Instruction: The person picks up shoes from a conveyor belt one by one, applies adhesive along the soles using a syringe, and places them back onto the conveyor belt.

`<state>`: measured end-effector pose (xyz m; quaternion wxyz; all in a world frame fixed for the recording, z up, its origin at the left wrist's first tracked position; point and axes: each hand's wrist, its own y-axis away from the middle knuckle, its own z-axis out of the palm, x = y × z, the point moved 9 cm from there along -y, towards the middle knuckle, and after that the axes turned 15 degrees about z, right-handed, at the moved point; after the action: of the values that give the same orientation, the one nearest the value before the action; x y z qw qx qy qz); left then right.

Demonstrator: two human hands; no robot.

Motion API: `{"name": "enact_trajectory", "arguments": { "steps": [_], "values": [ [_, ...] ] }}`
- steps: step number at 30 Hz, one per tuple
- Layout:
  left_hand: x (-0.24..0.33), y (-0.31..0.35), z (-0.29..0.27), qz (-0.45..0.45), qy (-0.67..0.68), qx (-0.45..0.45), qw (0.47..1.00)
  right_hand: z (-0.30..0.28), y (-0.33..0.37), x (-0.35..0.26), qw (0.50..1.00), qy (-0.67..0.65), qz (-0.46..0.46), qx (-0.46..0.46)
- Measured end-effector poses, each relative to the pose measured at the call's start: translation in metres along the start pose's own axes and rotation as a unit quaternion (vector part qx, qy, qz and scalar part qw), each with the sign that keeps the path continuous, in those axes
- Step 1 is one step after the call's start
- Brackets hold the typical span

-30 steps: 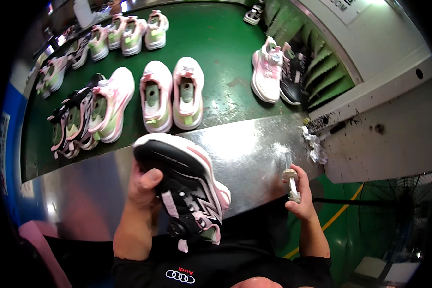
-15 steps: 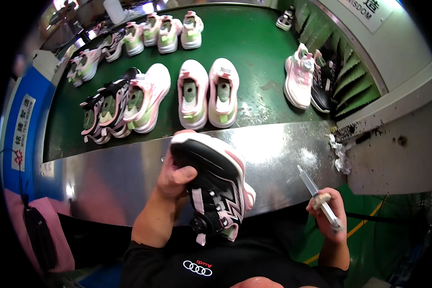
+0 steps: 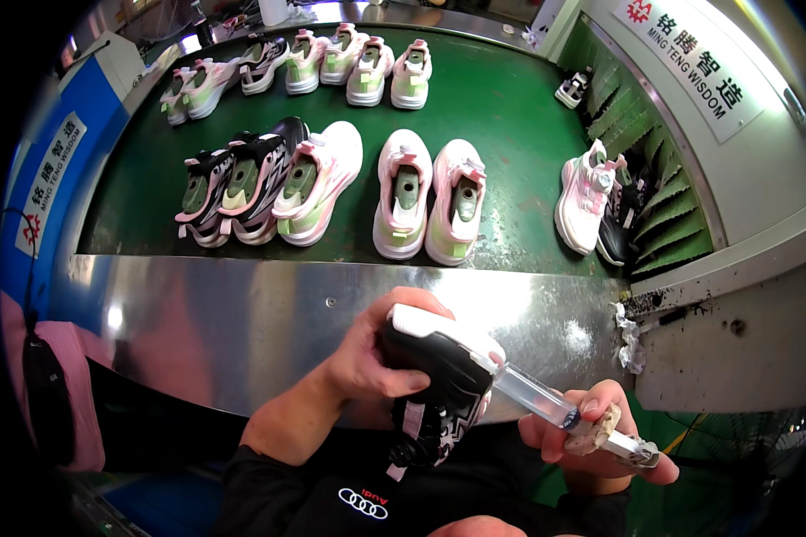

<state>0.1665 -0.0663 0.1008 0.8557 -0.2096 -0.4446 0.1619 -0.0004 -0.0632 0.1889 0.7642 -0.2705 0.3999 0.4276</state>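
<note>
Holding shoe and syringe, the hands sit close; tip meets sole.

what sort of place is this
Probably a shoe factory line: sneakers stand in rows on a green conveyor-like surface beside green flaps, and the right hand holds a syringe at a hand-held shoe.

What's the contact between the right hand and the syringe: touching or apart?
Touching. The head view shows the right hand holding the syringe around its beige collar.
</note>
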Motion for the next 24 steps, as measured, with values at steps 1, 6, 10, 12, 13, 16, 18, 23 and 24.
{"name": "enact_trajectory", "arguments": {
  "steps": [1, 6, 10, 12, 13, 16, 18, 23, 24],
  "values": [
    [0.001, 0.000, 0.001, 0.007, -0.007, -0.006, 1.000, 0.002, 0.001, 0.002, 0.999, -0.014, -0.010, -0.031],
    [0.004, -0.001, 0.008, 0.001, 0.014, -0.036, 0.999, 0.006, -0.001, 0.006, 0.998, -0.032, -0.020, -0.052],
    [0.005, 0.000, 0.008, 0.001, 0.007, -0.039, 0.999, 0.001, -0.009, 0.010, 0.999, -0.041, 0.006, -0.024],
    [0.006, -0.001, 0.009, 0.002, 0.012, -0.037, 0.999, -0.003, -0.009, 0.014, 0.999, -0.038, 0.025, 0.002],
    [0.006, -0.003, 0.009, 0.005, 0.016, -0.037, 0.999, -0.002, -0.007, 0.013, 0.998, -0.053, 0.011, -0.024],
    [0.004, -0.003, 0.002, 0.005, -0.034, 0.000, 0.999, -0.002, -0.004, 0.011, 0.996, -0.068, -0.010, -0.050],
    [0.004, -0.003, 0.001, -0.002, -0.029, 0.006, 1.000, -0.004, -0.004, 0.011, 0.996, -0.068, -0.016, -0.051],
    [-0.002, 0.002, -0.009, -0.021, -0.017, 0.028, 0.999, -0.010, -0.005, 0.016, 0.999, -0.051, 0.012, 0.004],
    [-0.005, 0.003, -0.012, -0.027, -0.014, 0.036, 0.999, -0.012, -0.005, 0.016, 0.998, -0.055, 0.011, 0.007]
  ]
}}
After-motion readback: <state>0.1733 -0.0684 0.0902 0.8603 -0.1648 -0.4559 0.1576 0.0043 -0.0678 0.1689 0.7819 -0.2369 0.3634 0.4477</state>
